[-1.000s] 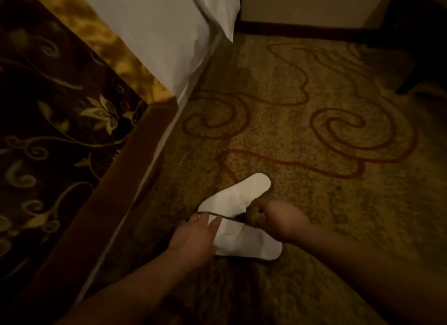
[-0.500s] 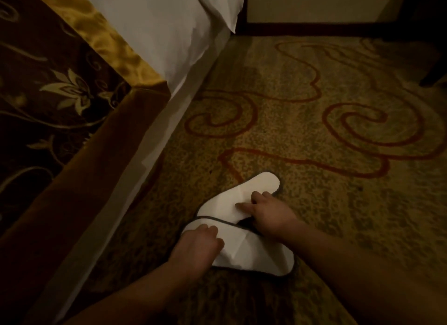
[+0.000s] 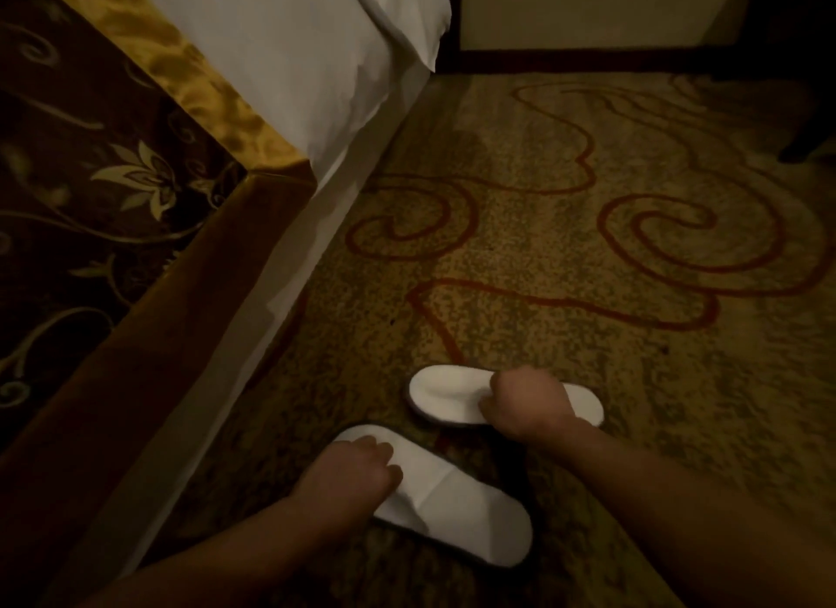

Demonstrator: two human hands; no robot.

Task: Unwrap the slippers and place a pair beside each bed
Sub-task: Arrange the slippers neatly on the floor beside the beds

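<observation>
Nearest: flat white disposable slipper with dark edging (image 3: pixel 457 503), lying on the patterned gold carpet with red swirl lines (image 3: pixel 588 268); left hand (image 3: pixel 353 471) rests on its bed-side end, fingers curled over the fabric. Beyond it, apart: second white slipper (image 3: pixel 445 395), flat on the carpet; right hand (image 3: pixel 527 404) closed around its middle. Left side: bed with brown floral runner and white sheet (image 3: pixel 280 55), slippers near its edge. Far: dark baseboard (image 3: pixel 588 60).

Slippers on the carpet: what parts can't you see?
- Far slipper: its middle, head view, covered by the right hand.
- Near slipper: its left part, covered by the left hand.
- Any printing on them: too dim and blurred to tell.
</observation>
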